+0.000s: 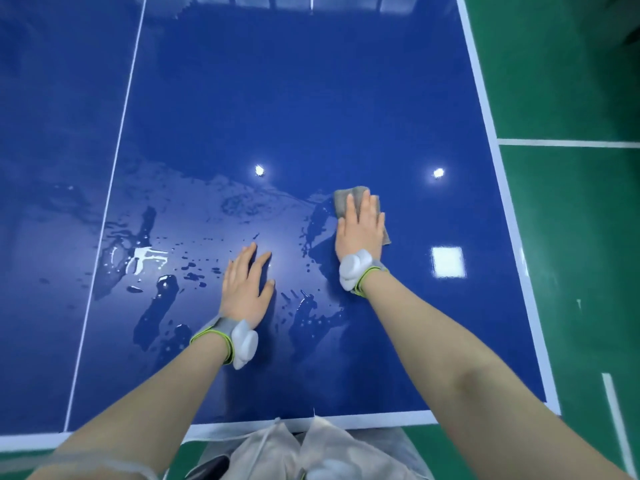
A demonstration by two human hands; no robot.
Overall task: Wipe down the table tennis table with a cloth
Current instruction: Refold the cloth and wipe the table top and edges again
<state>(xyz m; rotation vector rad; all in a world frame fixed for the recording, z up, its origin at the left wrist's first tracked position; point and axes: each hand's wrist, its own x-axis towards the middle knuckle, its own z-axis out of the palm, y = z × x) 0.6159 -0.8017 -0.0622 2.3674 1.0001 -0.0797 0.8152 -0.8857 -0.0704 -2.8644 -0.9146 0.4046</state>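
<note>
1. The blue surface (311,98) is filling the view, with a thin white line (114,188) running down its left part and a white border along the near and right edges.
2. Left of centre, water (138,258) is lying in puddles and scattered drops, just right of the line and reaching toward the left hand.
3. The left hand (244,289) is resting flat on the surface, fingers (242,261) straight and spread, holding nothing; it is looking like a brace for the lean.
4. Both wrists are wearing grey bands with white pods.
5. The right hand (360,225) is pressing the cloth (346,197) flat against the surface, fingers extended on top of it and not curled round it. The grey cloth is showing beyond the fingertips and along the hand's right side.
6. The cloth is lying right of centre, farther up the surface than the left hand. A drier-looking dark patch is lying just left of and below it.
7. The deciding relation: the remaining water is lying to the left of the cloth and nearer the person, so the next stroke is probably sweeping leftward and back. The right hand has the cloth; the left hand is sitting between the cloth and the biggest puddles.
8. Right of the surface, green floor (571,237) with white lines is showing.
</note>
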